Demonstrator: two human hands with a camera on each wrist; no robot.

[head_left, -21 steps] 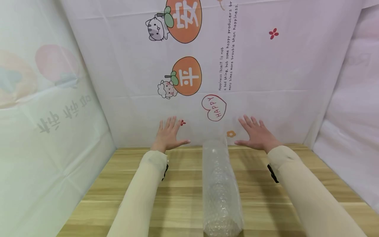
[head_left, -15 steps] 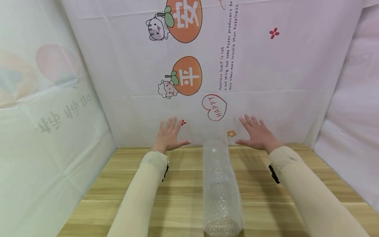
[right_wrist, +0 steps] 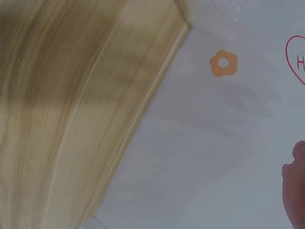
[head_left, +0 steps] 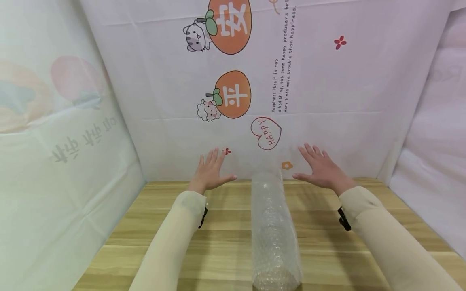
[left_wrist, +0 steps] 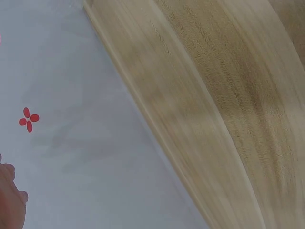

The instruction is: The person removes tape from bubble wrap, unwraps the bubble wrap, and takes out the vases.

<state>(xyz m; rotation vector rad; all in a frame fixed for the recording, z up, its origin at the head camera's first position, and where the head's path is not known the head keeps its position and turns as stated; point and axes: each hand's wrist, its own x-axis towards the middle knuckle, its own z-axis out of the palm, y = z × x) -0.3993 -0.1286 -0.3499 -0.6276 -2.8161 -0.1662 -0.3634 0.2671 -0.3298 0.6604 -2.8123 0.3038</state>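
A roll of clear bubble wrap (head_left: 274, 234) lies lengthwise on the wood-grain table (head_left: 225, 246), its near end toward me. Left of its far end my left hand (head_left: 211, 171) is held out over the table, fingers straight and thumb spread toward the roll. On the other side my right hand (head_left: 322, 169) mirrors it, fingers spread, thumb pointing inward. Both hands are apart from the roll and hold nothing. In the left wrist view only a bit of the left hand (left_wrist: 10, 202) shows at the lower left corner; the right hand (right_wrist: 295, 188) appears at its view's right edge.
A white printed cloth (head_left: 316, 81) with orange fruit drawings and lettering hangs behind the table's far edge. More white cloth closes in the left side (head_left: 73, 182) and the right side (head_left: 433, 161). Each sleeve cuff has a black strap (head_left: 344, 220) near it.
The whole scene shifts slightly right and down in the head view. Both hands dip a little and my right forearm moves slightly outward. The bubble wrap stays where it lies.
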